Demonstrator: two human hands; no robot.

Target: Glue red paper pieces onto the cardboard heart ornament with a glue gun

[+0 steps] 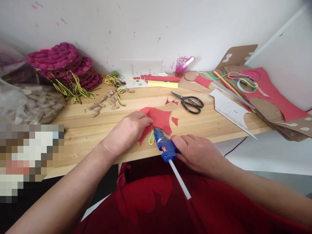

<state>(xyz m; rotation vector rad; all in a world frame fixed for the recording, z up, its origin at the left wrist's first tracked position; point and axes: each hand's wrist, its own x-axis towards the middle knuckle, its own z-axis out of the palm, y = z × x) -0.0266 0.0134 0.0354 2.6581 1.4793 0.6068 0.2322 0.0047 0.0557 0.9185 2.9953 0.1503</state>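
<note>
My right hand [195, 150] is wrapped round the handle of a blue hot glue gun [168, 151], and a white glue stick [179, 178] pokes out of its back end. The nozzle points away from me at a piece of red paper [161, 117] on the table. With closed fingers my left hand [133, 126] grips that paper's left part, where a fold or flap shows. A yellow-green cord loop [151, 137] sticks out from under the paper beside the nozzle. Where the nozzle tip meets the paper is partly hidden by my left fingers.
Black-handled scissors [192, 103] and red paper scraps [175, 121] lie beyond the glue gun. Peanuts [96, 112], a bag of peanuts [41, 100] and stacked magenta woven rounds [65, 65] are at left. A pink-stained cup [181, 66] stands behind; white card [230, 110] and cardboard [268, 113] lie right.
</note>
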